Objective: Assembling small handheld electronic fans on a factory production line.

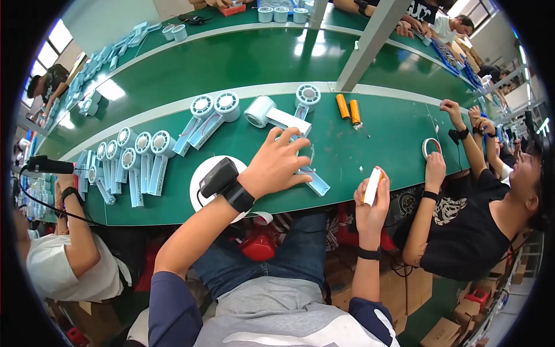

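My left hand (277,162) is open, fingers spread, over the bench beside a light-blue handheld fan (260,111) lying on its side. By its thumb and fingertips is a light-blue handle shell (315,183) with a thin red wire; whether the hand touches it, I cannot tell. My right hand (371,202) is closed on an orange battery with a white strip (373,186) along it, raised at the bench's near edge. Under my left wrist lies a white round disc (199,176), partly hidden. Another fan head (308,95) stands beyond my left hand.
Two orange batteries (348,109) lie near the bench's far rail. Several light-blue fans (139,151) are lined up at the left. A metal post (370,43) rises behind the green bench (399,139). At right, a co-worker's hand (435,168) is by a tape roll (430,148).
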{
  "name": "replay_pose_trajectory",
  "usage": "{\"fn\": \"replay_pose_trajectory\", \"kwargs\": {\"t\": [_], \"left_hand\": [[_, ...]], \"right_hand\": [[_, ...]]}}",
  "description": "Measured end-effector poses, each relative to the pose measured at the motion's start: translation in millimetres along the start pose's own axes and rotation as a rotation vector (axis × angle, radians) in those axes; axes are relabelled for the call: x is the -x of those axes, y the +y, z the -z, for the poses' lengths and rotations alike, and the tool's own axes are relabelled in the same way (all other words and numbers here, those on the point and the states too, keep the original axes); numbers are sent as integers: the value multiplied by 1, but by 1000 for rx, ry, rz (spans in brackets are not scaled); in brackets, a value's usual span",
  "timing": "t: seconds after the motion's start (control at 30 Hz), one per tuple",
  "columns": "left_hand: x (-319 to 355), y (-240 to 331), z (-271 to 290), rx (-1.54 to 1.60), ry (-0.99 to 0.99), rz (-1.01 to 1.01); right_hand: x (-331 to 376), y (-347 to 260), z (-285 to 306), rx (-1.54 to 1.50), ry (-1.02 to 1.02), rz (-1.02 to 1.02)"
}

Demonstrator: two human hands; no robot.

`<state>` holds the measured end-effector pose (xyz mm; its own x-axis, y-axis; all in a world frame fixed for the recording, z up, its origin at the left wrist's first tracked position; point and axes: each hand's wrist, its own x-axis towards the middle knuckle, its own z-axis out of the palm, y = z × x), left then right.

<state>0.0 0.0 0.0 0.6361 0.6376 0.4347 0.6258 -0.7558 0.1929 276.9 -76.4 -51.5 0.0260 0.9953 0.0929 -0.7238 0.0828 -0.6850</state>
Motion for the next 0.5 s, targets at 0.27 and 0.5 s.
{"fn": "replay_pose_trajectory", "kwargs": {"t": [0.27, 0.5], "left_hand": [[2, -4, -27, 24, 112, 107], [13, -4, -40, -13, 229, 129]], "right_hand": [[-6, 10, -21, 446, 142, 112], [-15, 39, -37, 1238, -236, 552]]}}
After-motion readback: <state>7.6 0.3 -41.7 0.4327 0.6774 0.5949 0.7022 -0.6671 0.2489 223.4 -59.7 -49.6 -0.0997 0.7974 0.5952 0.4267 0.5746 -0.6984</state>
